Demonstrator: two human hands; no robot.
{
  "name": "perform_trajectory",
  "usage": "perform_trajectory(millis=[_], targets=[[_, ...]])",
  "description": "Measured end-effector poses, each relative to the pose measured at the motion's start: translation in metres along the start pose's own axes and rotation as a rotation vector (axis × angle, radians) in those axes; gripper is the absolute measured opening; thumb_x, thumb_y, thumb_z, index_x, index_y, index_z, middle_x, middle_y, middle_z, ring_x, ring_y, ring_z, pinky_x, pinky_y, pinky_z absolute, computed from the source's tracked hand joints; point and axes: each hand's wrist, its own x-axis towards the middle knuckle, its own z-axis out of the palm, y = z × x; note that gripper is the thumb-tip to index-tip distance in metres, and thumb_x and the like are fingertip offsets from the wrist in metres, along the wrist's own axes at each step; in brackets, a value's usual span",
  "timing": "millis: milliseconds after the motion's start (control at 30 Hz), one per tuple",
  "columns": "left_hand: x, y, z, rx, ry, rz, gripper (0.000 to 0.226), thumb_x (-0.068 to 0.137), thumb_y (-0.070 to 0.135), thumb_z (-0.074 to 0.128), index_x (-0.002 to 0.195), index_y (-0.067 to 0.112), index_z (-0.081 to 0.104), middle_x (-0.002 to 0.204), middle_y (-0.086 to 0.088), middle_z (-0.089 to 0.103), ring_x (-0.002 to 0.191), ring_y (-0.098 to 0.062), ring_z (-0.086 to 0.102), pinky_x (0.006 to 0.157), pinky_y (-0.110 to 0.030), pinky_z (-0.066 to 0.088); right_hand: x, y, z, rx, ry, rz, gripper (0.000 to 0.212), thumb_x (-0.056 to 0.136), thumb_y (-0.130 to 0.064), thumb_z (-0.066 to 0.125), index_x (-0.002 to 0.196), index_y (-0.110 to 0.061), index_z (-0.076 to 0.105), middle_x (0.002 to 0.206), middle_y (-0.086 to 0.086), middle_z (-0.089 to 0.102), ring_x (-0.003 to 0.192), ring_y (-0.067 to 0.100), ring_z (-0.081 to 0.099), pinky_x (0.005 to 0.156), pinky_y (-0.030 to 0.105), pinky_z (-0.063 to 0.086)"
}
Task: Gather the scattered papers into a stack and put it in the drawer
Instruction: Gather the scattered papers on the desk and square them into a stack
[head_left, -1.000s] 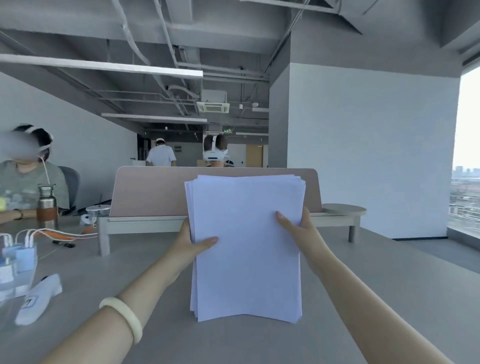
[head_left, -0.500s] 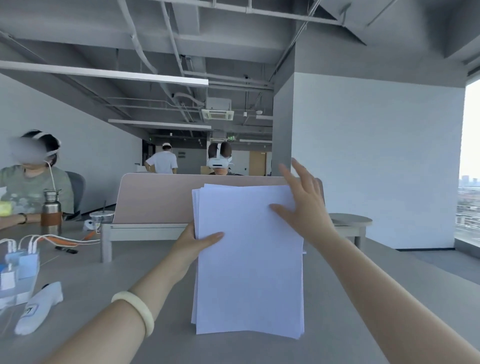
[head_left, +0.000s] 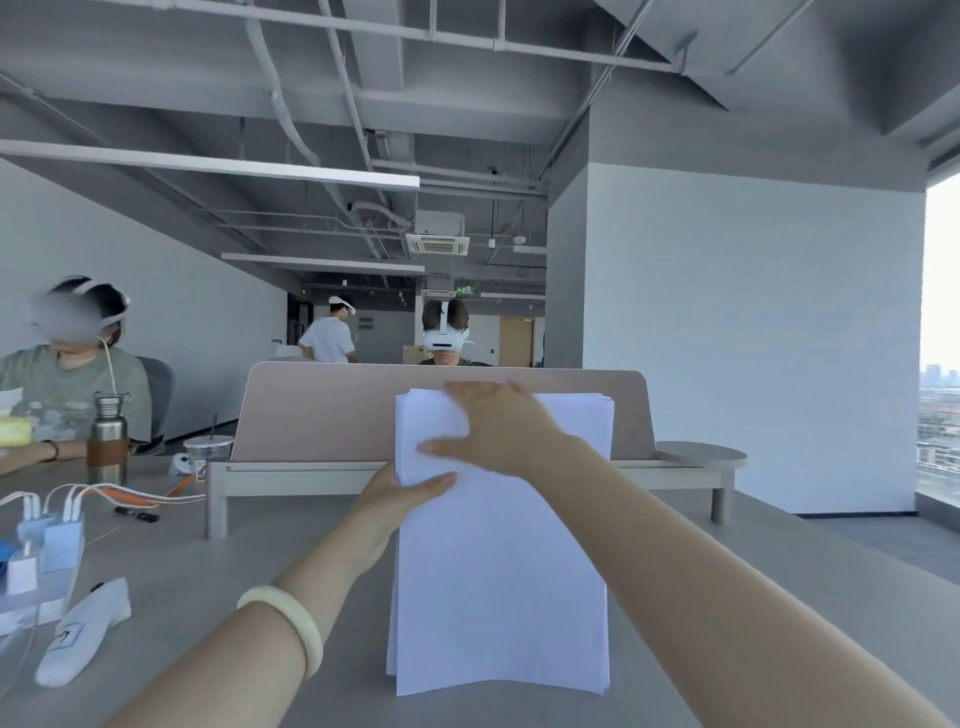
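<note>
The paper stack (head_left: 498, 571) stands upright on its lower short edge on the grey table (head_left: 753, 597), at the centre of the view and just in front of the pink desk divider (head_left: 322, 410). The left hand (head_left: 400, 499) grips the stack's edge at 9 o'clock, thumb laid across the front sheet; the other fingers are hidden behind the paper. This hold appears to steady the sheets on end. The right hand (head_left: 493, 431) lies across the top edge at 12 o'clock, fingers straight and together, pinching nothing; the flat palm seems placed to press stray sheets level. The top right corner shows slightly stepped sheet edges, so squaring is judged incomplete. No drawer is in view, so stowing is not yet begun. A steel bottle (head_left: 107, 441) stands well apart at 9 o'clock.
</note>
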Motion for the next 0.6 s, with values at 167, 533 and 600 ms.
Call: perform_trajectory(millis=[167, 533, 600], targets=[[0.009, 0.003, 0.005, 0.052, 0.139, 0.049, 0.033, 0.067, 0.023, 0.084, 0.096, 0.023, 0.069, 0.106, 0.001, 0.072, 0.101, -0.018, 0.068, 0.094, -0.036, 0.051, 0.009, -0.022, 0.010, 0.078, -0.019, -0.101, 0.085, 0.085, -0.061, 0.052, 0.152, -0.022, 0.018, 0.159, -0.004, 0.020, 0.147, 0.019, 0.017, 0.120, 0.038, 0.015], [0.009, 0.004, 0.002, -0.076, 0.063, 0.046, 0.056, 0.066, 0.028, 0.082, 0.117, 0.015, 0.063, 0.113, -0.005, 0.072, 0.100, -0.026, 0.070, 0.086, -0.041, 0.056, -0.026, 0.058, -0.019, 0.099, -0.040, 0.107, 0.074, 0.087, -0.064, 0.043, 0.149, -0.027, 0.027, 0.158, -0.011, 0.022, 0.148, 0.007, 0.011, 0.122, 0.037, 0.001], [0.009, 0.002, 0.002, -0.072, 0.067, 0.029, 0.069, 0.055, 0.036, 0.085, 0.118, 0.017, 0.063, 0.112, -0.003, 0.072, 0.101, -0.025, 0.070, 0.087, -0.042, 0.056, -0.031, 0.066, -0.016, 0.047, -0.073, 0.107, 0.074, 0.087, -0.066, 0.042, 0.149, -0.029, 0.026, 0.158, -0.013, 0.021, 0.148, 0.007, 0.007, 0.122, 0.039, -0.005]])
